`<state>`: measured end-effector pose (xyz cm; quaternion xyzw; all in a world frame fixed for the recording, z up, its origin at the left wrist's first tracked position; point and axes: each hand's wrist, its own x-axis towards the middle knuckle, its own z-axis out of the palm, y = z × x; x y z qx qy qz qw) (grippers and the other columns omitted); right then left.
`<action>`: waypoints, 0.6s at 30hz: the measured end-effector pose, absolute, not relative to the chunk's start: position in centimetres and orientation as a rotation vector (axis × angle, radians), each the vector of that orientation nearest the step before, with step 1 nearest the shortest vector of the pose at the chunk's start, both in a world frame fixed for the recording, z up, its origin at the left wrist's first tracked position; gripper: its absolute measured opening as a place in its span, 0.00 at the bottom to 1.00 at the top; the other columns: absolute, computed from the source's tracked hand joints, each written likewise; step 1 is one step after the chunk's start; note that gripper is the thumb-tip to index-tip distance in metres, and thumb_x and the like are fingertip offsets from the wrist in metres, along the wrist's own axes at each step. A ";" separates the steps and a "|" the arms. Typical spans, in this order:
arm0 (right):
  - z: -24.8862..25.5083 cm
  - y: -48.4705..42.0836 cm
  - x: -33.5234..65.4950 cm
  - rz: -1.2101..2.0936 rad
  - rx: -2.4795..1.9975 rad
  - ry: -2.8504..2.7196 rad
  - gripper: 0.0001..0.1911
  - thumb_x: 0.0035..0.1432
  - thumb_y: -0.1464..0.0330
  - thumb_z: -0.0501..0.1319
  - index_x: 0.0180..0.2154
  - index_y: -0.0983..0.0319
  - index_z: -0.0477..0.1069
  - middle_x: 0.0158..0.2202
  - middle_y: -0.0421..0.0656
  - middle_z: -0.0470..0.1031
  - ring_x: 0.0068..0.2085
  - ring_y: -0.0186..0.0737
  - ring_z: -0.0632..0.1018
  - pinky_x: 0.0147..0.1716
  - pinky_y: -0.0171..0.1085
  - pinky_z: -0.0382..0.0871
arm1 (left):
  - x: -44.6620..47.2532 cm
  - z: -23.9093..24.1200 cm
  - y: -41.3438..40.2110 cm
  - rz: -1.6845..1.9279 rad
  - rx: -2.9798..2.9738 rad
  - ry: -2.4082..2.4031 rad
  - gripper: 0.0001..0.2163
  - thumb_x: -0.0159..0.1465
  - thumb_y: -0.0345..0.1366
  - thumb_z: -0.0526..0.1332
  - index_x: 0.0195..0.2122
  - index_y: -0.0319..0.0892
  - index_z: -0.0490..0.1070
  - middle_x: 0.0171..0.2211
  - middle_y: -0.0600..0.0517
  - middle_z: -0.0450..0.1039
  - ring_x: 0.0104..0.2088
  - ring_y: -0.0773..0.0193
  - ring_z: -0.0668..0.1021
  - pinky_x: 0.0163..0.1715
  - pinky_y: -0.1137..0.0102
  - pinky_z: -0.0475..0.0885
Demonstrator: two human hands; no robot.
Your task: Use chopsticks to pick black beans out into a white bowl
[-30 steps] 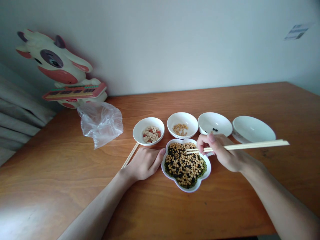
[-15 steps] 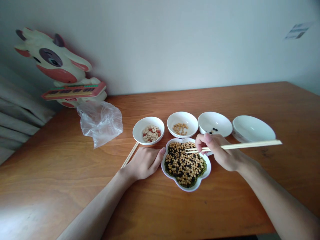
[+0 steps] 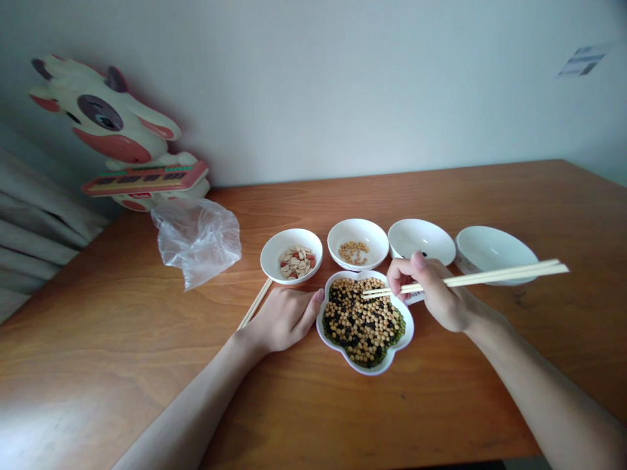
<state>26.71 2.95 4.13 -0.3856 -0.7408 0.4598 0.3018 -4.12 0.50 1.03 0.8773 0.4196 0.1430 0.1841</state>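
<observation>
My right hand (image 3: 434, 290) is closed around a pair of wooden chopsticks (image 3: 494, 275). Their tips rest among yellow soybeans and black beans in a white flower-shaped dish (image 3: 377, 371); green beans show along its edge. I cannot make out a bean between the tips. My left hand (image 3: 284, 318) lies on the table left of that dish, thumb spread out against the rim, other fingers bent down and partly hidden. A second pair of chopsticks (image 3: 255, 305) lies beside it. Behind stand a bowl of pale and reddish seeds or nuts (image 3: 277, 243) and a bowl with some soybeans (image 3: 373, 236).
Further right are a bowl with a few black beans (image 3: 418, 230), partly hidden by my right hand, and another white bowl (image 3: 494, 245). A crumpled plastic bag (image 3: 200, 238) and a cow-shaped toy keyboard (image 3: 142, 153) sit at the left by the wall.
My right hand has shifted slightly right, and the back ends of the chopsticks have swung up and right. The tips stay at nearly the same spot. My left hand has not moved.
</observation>
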 end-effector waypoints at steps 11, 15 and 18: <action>4.1 2.5 25.8 1.182 -1.023 -2.036 0.36 0.76 0.45 0.37 0.29 0.60 0.68 0.27 0.41 0.69 0.29 0.39 0.70 0.31 0.38 0.63 | -4.1 1.0 0.5 0.412 2.465 1.190 0.24 0.80 0.40 0.42 0.27 0.43 0.66 0.27 0.50 0.74 0.27 0.62 0.73 0.33 0.64 0.62; 3.9 2.4 25.7 1.138 -1.012 -2.044 0.35 0.77 0.47 0.38 0.29 0.60 0.69 0.27 0.41 0.70 0.29 0.38 0.70 0.31 0.38 0.63 | -4.1 0.9 0.5 0.400 2.469 1.196 0.24 0.80 0.40 0.42 0.27 0.43 0.64 0.27 0.50 0.74 0.26 0.63 0.73 0.33 0.64 0.62; 3.7 2.4 25.6 1.135 -0.993 -2.030 0.35 0.77 0.48 0.38 0.29 0.60 0.68 0.27 0.41 0.69 0.29 0.38 0.70 0.32 0.38 0.63 | -4.2 0.9 0.5 0.393 2.466 1.199 0.23 0.80 0.39 0.43 0.28 0.43 0.63 0.27 0.51 0.74 0.27 0.63 0.73 0.33 0.64 0.61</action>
